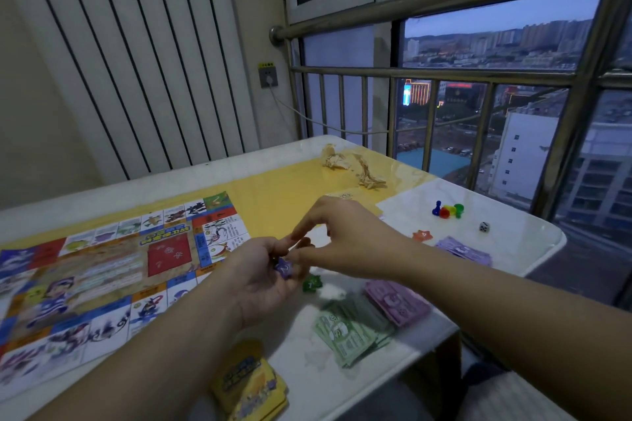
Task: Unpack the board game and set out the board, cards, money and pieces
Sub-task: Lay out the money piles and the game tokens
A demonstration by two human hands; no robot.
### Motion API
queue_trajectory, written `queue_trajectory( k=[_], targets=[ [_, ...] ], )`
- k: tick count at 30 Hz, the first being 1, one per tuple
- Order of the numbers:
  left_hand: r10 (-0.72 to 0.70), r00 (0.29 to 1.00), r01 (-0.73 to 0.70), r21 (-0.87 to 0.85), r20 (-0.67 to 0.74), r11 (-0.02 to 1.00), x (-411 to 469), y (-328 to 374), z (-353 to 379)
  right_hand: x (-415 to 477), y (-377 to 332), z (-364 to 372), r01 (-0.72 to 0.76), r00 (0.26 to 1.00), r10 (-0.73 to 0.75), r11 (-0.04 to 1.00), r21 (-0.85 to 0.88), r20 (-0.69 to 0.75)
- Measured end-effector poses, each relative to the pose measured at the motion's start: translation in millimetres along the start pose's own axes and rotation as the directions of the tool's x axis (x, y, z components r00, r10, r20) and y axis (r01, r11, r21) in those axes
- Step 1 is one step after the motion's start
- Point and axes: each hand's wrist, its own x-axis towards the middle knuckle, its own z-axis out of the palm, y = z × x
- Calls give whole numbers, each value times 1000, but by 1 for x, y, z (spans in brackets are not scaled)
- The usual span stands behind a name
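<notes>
The purple token (284,268) is held in the curled grip of the left hand (254,272), at the middle of the frame, with its printed face turned up toward the camera. It is star-shaped, so no long axis can be named, and the way its points lie is blurred. The right hand (345,243) is set over it from the right, forefinger and thumb drawn together just above the token and against the left fingertips. Whether anything is pinched in that grip cannot be told. The token lies below and slightly left of the pinch, so the right hand is judged best placed to lift it out.

A green token (312,283) is seen on the table (513,249) just below and right of the hands. An orange token (422,235) lies further right, with the pawns (448,210) and die (484,227) beyond it toward the upper right. The money (352,328) is laid in stacks at the lower right, the cards (249,383) at the bottom edge, and the board (102,277) is spread flat across the left.
</notes>
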Motion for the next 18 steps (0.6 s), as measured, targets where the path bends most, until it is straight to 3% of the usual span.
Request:
queue_trajectory(
  k=[6, 10, 14, 18],
  targets=[
    [-7, 999, 7, -11, 43, 1000, -12, 2, -2, 5, -17, 13, 5, 1000, -5, 1000, -21, 10],
    [-1, 997, 7, -77, 77, 997, -17, 4, -2, 11, -19, 13, -19, 999, 18, 998, 57, 31],
    [-4, 995, 10, -58, 102, 998, -22, 8, -3, 12, -21, 11, -12, 998, 3, 989, 149, 63],
    [-3, 991, 5, -14, 131, 1000, -25, 13, -5, 14, -19, 5, 14, 1000, -17, 992, 129, 23]
  ],
)
